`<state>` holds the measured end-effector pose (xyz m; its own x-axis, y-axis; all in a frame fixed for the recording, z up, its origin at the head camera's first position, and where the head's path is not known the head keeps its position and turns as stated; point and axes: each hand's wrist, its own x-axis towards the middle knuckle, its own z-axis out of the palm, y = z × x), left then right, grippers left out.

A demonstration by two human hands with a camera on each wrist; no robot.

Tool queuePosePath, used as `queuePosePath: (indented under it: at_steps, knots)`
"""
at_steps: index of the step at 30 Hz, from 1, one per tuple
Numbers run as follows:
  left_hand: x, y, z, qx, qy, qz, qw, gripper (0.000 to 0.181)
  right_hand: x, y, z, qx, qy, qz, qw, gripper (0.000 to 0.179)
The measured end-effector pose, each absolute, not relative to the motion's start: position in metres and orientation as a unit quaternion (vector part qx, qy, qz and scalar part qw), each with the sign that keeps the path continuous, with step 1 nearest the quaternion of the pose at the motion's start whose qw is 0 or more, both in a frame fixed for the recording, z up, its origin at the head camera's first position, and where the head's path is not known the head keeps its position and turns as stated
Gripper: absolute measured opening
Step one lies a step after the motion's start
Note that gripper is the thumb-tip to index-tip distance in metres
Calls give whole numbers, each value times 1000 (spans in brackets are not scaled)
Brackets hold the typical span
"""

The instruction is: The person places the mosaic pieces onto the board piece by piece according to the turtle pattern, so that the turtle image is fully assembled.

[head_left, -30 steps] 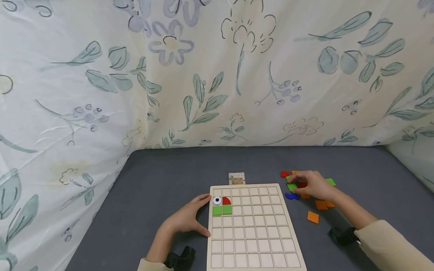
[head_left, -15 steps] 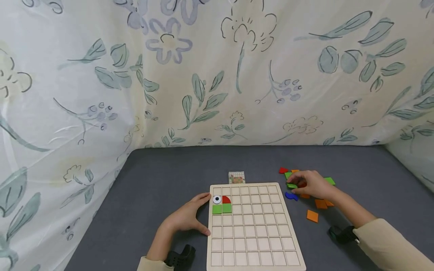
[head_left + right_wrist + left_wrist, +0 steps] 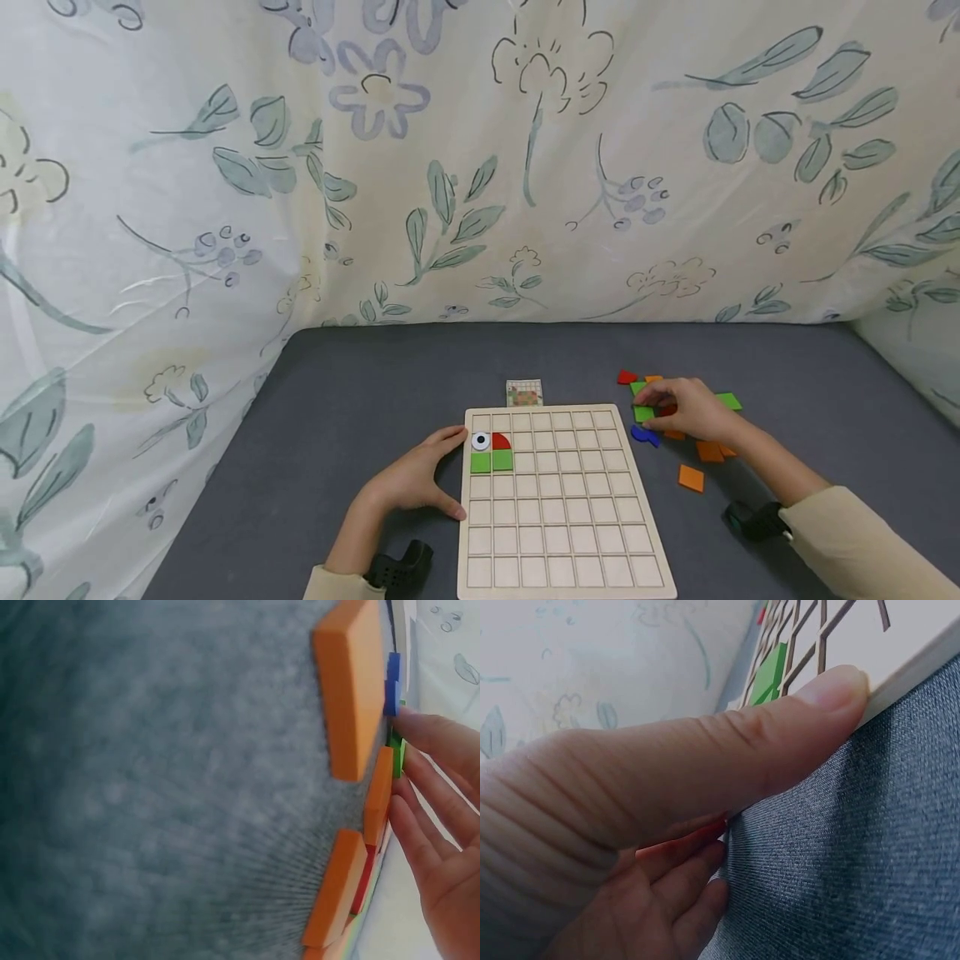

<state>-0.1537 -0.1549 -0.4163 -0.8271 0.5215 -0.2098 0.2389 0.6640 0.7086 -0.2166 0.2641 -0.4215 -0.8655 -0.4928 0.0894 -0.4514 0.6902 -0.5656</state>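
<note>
At the left edge of the wooden grid board, my left hand spreads its thumb and fingers along the frame. The left wrist view shows the thumb pressing on the board's rim. In the upper left cells sit a white eye tile, a red quarter-round tile and two green square tiles. Right of the board, my right hand reaches over loose pieces, thumb and index finger curled about a green piece. A blue curved piece lies just by the thumb.
Several orange tiles lie on the dark grey cloth near the right wrist. Around the hand are a red piece and another green piece. A small picture card lies behind the board. A flowered curtain hangs behind.
Under the right fingers, the green piece tipped to a thin edge half a second ago and now shows its flat face again. The left hand stays at the board's edge.
</note>
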Motion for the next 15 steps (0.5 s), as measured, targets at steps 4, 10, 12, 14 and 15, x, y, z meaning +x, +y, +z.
queuePosePath:
  at_steps: [4,10,12,14,15]
  knots:
    - [-154,-155,-415,213,889,351,203,104,-215,265,-417,-247,919,-308,20,27]
    - [-154,-155,-414,211,889,350,205,103,-208,265,-404,-237,919,-316,6,28]
    - [-154,-156,-413,212,889,350,205,103,-206,264,-401,-234,918,-321,9,29]
    - [-154,-156,-413,212,890,349,205,103,-203,261,-398,-240,913,-330,8,29]
    - [-154,-156,-413,211,890,349,205,103,-202,259,-397,-243,910,-337,7,28]
